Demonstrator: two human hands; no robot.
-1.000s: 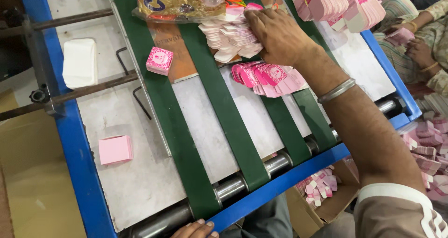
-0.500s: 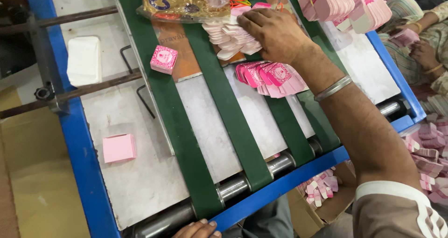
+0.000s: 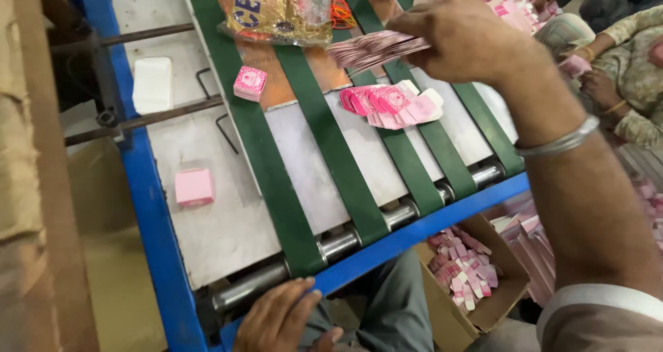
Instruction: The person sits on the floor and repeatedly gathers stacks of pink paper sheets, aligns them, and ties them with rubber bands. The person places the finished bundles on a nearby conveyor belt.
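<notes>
right hand lifting pink card stack

pinching a fanned stack of pink flat cards in right hand, long axis pointing left, hanging over conveyor table far end, above loose pink pile. resting left hand loosely curled, holding nothing, on near edge, well apart.

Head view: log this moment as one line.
right hand: holds flat pink stack above belts | left hand: rests on blue frame edge | fanned pink cartons: lying on green belts
</notes>
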